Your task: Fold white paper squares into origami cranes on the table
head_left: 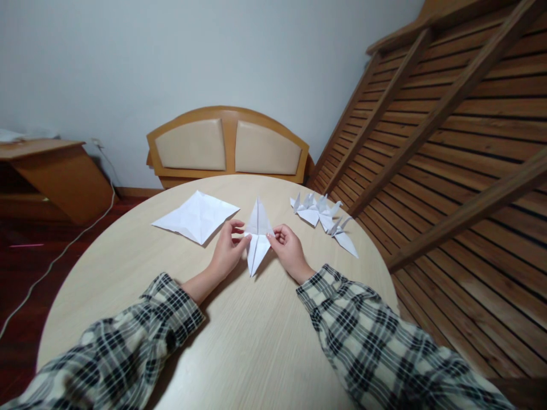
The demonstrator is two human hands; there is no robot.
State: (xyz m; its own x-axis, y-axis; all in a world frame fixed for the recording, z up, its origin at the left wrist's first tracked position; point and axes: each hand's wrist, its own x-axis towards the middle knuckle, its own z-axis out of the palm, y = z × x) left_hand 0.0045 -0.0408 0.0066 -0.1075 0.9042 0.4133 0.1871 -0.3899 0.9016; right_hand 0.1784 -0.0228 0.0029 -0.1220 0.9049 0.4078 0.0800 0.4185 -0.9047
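Between my hands is a piece of white folded paper [258, 228], a long diamond with one point toward the headboard and the other toward me. A crease or slit runs down its middle. My left hand [231, 249] pinches its left corner between thumb and fingers. On the opposite corner, my right hand [289, 249] grips with thumb and curled fingers. To the left lies a creased white paper sheet [196, 216], opened nearly flat. Several finished white paper cranes [314, 210] stand grouped at the right, with one crane [342, 234] nearer to me.
Everything rests on a round pale wooden table [256, 353]. Behind it stands a headboard [231, 142] with two cream panels against the wall. Slatted wooden boards [461, 171] lean close on the right. A desk [55, 176] and a white cable [64, 247] are at the left.
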